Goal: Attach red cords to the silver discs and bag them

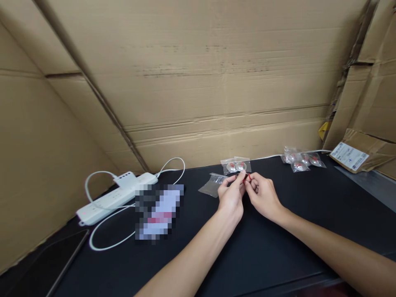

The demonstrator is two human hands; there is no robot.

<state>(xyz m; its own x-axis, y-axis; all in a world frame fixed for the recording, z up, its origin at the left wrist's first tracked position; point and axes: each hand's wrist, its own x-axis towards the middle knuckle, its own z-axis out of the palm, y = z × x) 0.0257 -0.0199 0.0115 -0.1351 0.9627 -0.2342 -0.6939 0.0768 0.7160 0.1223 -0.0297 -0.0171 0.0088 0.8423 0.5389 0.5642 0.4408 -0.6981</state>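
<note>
My left hand (pixel 231 199) is closed, with thumb and fingers pinching a small dark item (pixel 238 176) that is mostly hidden. My right hand (pixel 262 192) meets it fingertip to fingertip, pinching a thin red cord (pixel 249 176) that seems to join the dark item. Just left of my left hand, a flat clear plastic bag (pixel 210 185) lies on the black table (pixel 278 247). Behind my hands are two clear packets (pixel 236 165), each with a round silvery piece marked red.
Several similar packets (pixel 300 160) lie at the back right, near a torn cardboard box (pixel 365 150) with a white label. On the left are a white power strip (pixel 116 200) with cables, a blurred-out object (pixel 161 212) and a dark flat panel (pixel 49 264). Cardboard walls (pixel 216 82) enclose the table.
</note>
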